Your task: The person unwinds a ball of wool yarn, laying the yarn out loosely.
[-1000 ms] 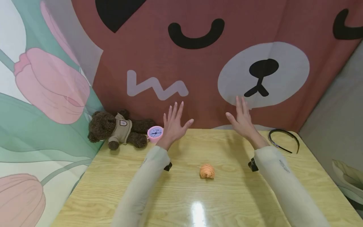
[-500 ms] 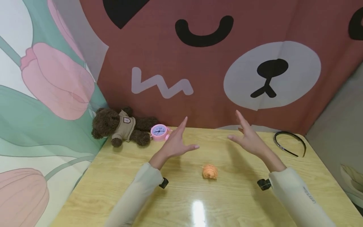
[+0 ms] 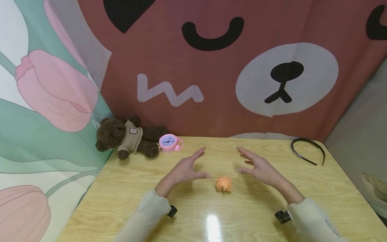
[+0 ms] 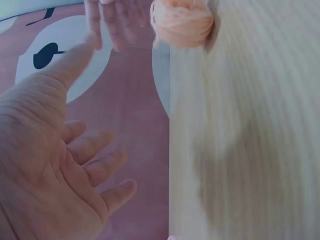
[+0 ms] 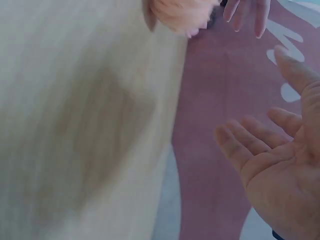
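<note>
A small ball of orange yarn [image 3: 223, 184] lies on the wooden table, between my two hands and a little nearer to me. My left hand [image 3: 185, 169] hovers to its left, thumb apart from the fingers, holding nothing. Facing it from the right is my right hand [image 3: 259, 168], its fingers loosely bent and its palm bare. In the left wrist view the yarn ball [image 4: 182, 22] shows at the top, beyond the left thumb. The right wrist view has the same yarn ball [image 5: 184, 14] at its upper edge, apart from the right fingers [image 5: 245, 137].
A brown teddy bear [image 3: 130, 137] in a beige shirt lies at the back left, with a pink alarm clock [image 3: 168, 142] beside its feet. A black headband [image 3: 306, 151] lies at the back right. Behind the table [image 3: 109, 201] hangs a bear-print cloth [image 3: 217, 101].
Both hands have come down and back toward me from near the cloth, and their spread fingers have relaxed into a looser bend around the space by the yarn ball. The yarn ball stays in place.
</note>
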The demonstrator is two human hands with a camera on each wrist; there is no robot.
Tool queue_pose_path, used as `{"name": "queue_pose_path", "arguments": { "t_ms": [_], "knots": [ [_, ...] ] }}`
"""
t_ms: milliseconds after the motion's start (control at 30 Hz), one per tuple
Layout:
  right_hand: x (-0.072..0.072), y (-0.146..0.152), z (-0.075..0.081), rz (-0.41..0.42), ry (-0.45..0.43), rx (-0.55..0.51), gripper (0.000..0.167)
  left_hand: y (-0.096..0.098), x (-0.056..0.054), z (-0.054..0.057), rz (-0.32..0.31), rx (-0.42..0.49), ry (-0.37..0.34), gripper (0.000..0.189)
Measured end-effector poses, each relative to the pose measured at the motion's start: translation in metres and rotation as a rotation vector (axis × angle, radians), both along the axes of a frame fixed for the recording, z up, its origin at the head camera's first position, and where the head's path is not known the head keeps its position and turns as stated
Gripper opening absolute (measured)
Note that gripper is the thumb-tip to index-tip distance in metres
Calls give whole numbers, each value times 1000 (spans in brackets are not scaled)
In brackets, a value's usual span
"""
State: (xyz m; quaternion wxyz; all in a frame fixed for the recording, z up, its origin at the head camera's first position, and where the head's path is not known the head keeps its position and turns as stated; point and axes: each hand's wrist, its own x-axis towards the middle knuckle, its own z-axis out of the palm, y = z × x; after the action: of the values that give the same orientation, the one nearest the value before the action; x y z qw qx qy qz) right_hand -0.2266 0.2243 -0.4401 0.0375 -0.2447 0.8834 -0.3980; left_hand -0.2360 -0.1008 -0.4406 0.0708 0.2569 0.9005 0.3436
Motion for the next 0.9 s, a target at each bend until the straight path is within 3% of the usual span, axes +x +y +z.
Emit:
{"name": "queue_pose_path", "arguments": {
  "t_ms": [267, 467, 667, 900],
  "knots": [
    [10, -10, -18, 45, -18, -8, 68, 10, 11, -14, -14, -69, -40, 88],
    [16, -14, -26, 69, -28, 36, 64, 19, 17, -19, -18, -118, -13, 80],
    [18, -22, -34, 122, -31, 15, 62, 24, 21, -23, 2, -181, -6, 81],
    [20, -25, -39, 104, -61, 37, 61, 32, 21, -25, -12, -213, 37, 73]
  ]
}}
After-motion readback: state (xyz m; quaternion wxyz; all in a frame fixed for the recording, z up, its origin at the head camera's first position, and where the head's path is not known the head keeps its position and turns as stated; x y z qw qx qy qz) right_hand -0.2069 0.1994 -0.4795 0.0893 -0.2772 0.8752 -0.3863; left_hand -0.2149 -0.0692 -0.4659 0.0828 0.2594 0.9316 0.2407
